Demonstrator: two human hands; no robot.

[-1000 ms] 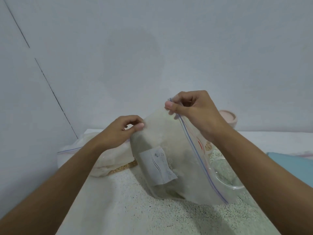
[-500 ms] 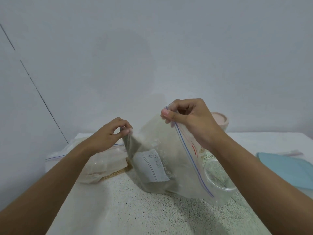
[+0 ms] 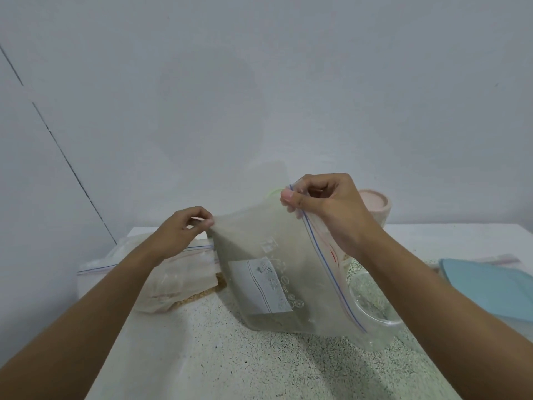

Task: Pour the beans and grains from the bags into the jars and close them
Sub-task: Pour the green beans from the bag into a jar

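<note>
A clear zip bag (image 3: pixel 271 267) with a white label and a blue zip line hangs tilted above the speckled counter (image 3: pixel 230 356). My left hand (image 3: pixel 184 229) pinches its upper left corner. My right hand (image 3: pixel 323 206) pinches the zip edge at the top right. The bag's mouth slants down to the rim of a clear jar (image 3: pixel 372 301), which stands behind my right forearm. Little is left inside the bag. A second zip bag (image 3: pixel 173 281) holding tan grains lies flat on the counter under my left wrist.
A pink-lidded jar (image 3: pixel 375 206) stands by the wall behind my right hand, with a green lid edge (image 3: pixel 274 193) showing above the bag. A light blue lid (image 3: pixel 487 287) lies at the right. The wall is close on the left and behind.
Both hands have shifted a little with the bag, and the bag hangs flatter and wider. The view has dropped slightly, showing more of the counter and the blue lid.
</note>
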